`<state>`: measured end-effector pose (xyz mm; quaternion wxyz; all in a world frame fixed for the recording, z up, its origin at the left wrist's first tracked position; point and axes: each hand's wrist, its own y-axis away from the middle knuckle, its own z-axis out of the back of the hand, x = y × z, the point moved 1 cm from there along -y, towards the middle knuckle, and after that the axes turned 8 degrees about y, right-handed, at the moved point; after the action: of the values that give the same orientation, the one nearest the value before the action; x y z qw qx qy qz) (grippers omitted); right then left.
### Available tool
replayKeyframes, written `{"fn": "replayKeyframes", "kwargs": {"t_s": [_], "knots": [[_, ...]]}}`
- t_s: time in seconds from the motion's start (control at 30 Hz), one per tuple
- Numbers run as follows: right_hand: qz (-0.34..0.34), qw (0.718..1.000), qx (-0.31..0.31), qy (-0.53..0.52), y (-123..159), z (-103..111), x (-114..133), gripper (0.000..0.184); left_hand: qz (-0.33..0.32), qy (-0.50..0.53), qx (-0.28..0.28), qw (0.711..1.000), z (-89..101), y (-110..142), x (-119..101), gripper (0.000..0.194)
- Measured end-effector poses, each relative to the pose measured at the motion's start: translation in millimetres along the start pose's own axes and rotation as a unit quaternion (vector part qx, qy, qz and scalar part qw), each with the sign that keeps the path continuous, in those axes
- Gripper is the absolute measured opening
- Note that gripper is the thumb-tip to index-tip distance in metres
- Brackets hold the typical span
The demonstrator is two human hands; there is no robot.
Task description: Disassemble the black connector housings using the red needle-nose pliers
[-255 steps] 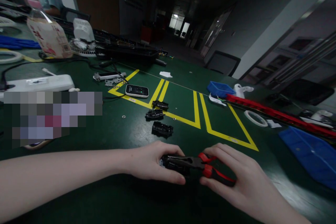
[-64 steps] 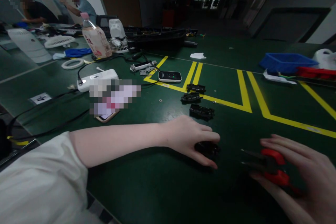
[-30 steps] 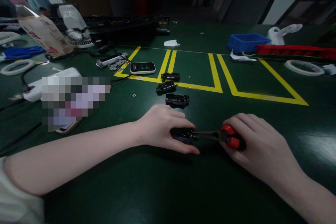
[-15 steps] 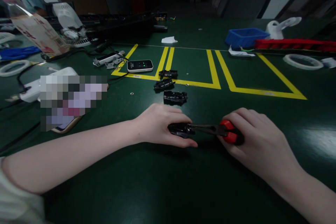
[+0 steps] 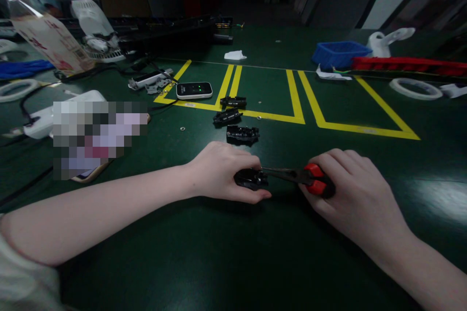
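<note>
Nearest us, green tabletop stretches before both hands. Our left hand holds a black part, long axis left to right. From the right, our right hand grips red-handled pliers, tips at or just beside its right end. Beyond, similar parts reach yellow tape.

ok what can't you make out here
All in the head view:
Held black part: one end, hidden by the left hand.
Pliers: handle ends, hidden by the right hand; whether the tips grip the part, too small and dark.
Phone: most of its screen, pixelated.
Red strip: right end, cut off by the right edge.
</note>
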<state>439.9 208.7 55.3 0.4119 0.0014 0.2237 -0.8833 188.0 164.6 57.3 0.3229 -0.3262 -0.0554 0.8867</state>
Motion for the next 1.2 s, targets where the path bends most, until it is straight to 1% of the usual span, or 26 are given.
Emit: {"fn": "replayKeyframes", "kwargs": {"t_s": [0.13, 0.33, 0.6, 0.87, 1.1, 1.2], "knots": [[0.007, 1.0, 0.0, 0.012, -2.0, -1.1, 2.0, 0.012, -0.003, -0.006, 0.0, 1.0, -0.3, -0.3, 0.6, 0.038], [0.02, 0.999, 0.001, 0.026, -2.3, -0.4, 3.8, 0.01, -0.025, -0.019, 0.006, 1.0, 0.0, -0.5, 0.4, 0.037], [0.029, 0.999, 0.025, 0.023, -1.6, 2.9, 3.1, 0.009, -0.04, -0.07, 0.007, 0.997, 0.2, -0.3, -1.2, 0.036], [0.016, 0.998, 0.057, 0.009, -3.4, 5.9, -1.0, 0.011, 0.009, -0.04, 0.042, 0.998, 1.2, -3.3, 0.2, 0.047], [0.0, 0.998, 0.067, -0.011, -3.8, 5.3, -2.9, 0.011, 0.034, -0.017, 0.043, 0.998, 1.9, -2.7, 0.2, 0.04], [-0.004, 0.997, 0.07, -0.017, -3.4, 5.3, -3.6, 0.011, 0.033, -0.012, 0.049, 0.998, 1.3, -2.9, 1.2, 0.039]]}}
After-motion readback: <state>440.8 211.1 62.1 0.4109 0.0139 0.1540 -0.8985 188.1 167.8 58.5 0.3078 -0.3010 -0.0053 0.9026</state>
